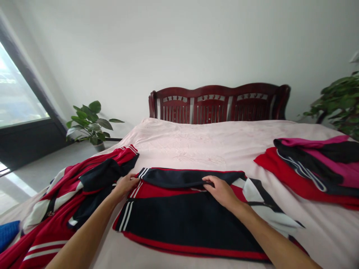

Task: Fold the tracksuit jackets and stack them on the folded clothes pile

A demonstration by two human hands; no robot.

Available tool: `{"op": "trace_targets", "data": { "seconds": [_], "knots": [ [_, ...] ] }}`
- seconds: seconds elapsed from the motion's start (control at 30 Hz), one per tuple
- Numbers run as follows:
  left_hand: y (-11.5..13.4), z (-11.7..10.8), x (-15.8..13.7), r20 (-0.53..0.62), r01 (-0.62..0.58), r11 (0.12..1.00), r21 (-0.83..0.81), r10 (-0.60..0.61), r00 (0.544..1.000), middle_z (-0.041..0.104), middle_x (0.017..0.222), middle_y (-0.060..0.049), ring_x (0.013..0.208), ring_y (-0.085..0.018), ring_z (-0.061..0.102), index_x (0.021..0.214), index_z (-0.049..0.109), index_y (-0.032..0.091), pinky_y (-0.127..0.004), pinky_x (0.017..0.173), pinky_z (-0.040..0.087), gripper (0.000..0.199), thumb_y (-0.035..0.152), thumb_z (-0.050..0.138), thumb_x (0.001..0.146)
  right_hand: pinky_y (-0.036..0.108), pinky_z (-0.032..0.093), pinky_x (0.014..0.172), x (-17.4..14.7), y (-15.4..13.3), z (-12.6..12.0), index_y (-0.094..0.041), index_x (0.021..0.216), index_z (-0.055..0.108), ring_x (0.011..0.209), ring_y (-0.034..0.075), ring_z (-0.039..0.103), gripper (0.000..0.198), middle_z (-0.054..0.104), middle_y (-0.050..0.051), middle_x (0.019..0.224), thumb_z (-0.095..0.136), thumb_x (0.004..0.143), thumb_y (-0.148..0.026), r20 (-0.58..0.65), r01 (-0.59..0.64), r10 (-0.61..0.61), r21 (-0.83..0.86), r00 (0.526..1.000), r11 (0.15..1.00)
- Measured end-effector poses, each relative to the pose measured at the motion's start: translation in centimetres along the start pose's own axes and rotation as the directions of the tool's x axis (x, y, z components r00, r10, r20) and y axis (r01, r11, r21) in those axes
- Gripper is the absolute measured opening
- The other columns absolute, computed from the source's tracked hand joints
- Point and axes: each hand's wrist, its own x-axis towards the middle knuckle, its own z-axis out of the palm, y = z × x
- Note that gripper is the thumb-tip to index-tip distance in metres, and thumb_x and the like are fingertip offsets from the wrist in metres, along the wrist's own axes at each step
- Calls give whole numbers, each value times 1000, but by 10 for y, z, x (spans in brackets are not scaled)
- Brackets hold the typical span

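A navy, red and white track jacket (190, 220) lies folded lengthwise on the bed, its striped hem to the left and its white part to the right. One navy sleeve (174, 177) lies across its far side. My left hand (126, 185) is closed on the white-striped cuff end of that sleeve. Farther right, my right hand (220, 189) pinches the sleeve's near edge between thumb and fingers. The jacket's lower right part is partly hidden behind my right forearm.
Left of the jacket lies a loose heap of red, navy and white clothes (56, 209), with a blue cloth (8, 233) at the edge. Stacked clothes (308, 172) are on the right. Behind the pink bedsheet (185, 144) stands a dark wooden headboard (210, 104). Potted plants (94, 121) flank the bed.
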Motion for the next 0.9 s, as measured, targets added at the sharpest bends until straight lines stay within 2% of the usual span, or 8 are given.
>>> {"op": "trace_targets", "data": {
  "seconds": [0.13, 0.23, 0.33, 0.47, 0.57, 0.7, 0.8, 0.9],
  "knots": [
    [-10, -2, -3, -13, -73, 984, 163, 76, 997, 69, 68, 0, 71, -23, 67, 96, 69, 16, -28, 64, 46, 46, 33, 80, 55, 37, 48, 94, -11, 1, 2, -22, 107, 68, 104, 23, 63, 24, 70, 6, 109, 59, 86, -28, -20, 90, -93, -115, 995, 989],
    [-15, -3, -7, -46, -91, 956, 278, 108, 993, 66, 68, 0, 75, -26, 66, 89, 68, 16, -29, 66, 44, 46, 36, 83, 50, 41, 46, 98, -18, -3, 0, -22, 118, 65, 110, 26, 60, 36, 67, 8, 114, 66, 82, -28, -24, 138, -150, -266, 988, 954],
    [-20, -6, -21, -86, -113, 920, 375, 156, 984, 64, 70, -1, 79, -27, 64, 80, 68, 18, -29, 69, 42, 41, 34, 85, 46, 45, 48, 96, -30, -3, -4, -20, 132, 55, 121, 34, 54, 61, 58, 14, 129, 73, 75, -32, -74, 29, -61, -379, 995, 925],
    [-30, -11, -51, -45, -285, 819, 498, 353, 935, 66, 76, 0, 77, -22, 63, 85, 67, 22, -27, 67, 40, 28, 40, 74, 64, 47, 48, 96, -49, 6, -9, -16, 143, 43, 130, 38, 48, 80, 48, 19, 143, 72, 73, -42, -70, -148, 131, -404, 989, 903],
    [-38, -14, -69, -43, -333, 798, 502, 407, 912, 66, 72, 2, 69, -19, 61, 88, 64, 22, -26, 64, 41, 25, 44, 65, 75, 46, 46, 97, -61, 12, -15, -16, 142, 43, 127, 36, 52, 75, 57, 18, 136, 65, 77, -45, -38, -229, 232, -379, 972, 896],
    [-44, -16, -76, 3, -275, 927, 254, 284, 959, 71, 81, -3, 77, -23, 67, 117, 57, 18, -31, 66, 50, 53, 52, 63, 77, 42, 48, 90, -67, 17, -24, -20, 121, 60, 110, 33, 64, 50, 70, 12, 115, 58, 81, -50, 90, -279, 316, -287, 945, 916],
    [-40, -16, -80, 31, -251, 944, 213, 250, 968, 72, 88, -6, 85, -26, 69, 126, 55, 15, -34, 72, 53, 65, 53, 67, 74, 39, 48, 85, -66, 18, -27, -22, 101, 65, 103, 31, 66, 34, 73, 9, 105, 56, 83, -49, 192, -225, 264, -203, 945, 953],
    [-33, -17, -88, -17, -305, 903, 302, 325, 945, 70, 87, -5, 86, -25, 68, 128, 55, 14, -33, 74, 52, 65, 53, 63, 76, 39, 46, 89, -65, 19, -26, -22, 106, 64, 107, 31, 64, 35, 71, 9, 112, 55, 84, -46, 188, -193, 217, -139, 958, 971]
  ]
}}
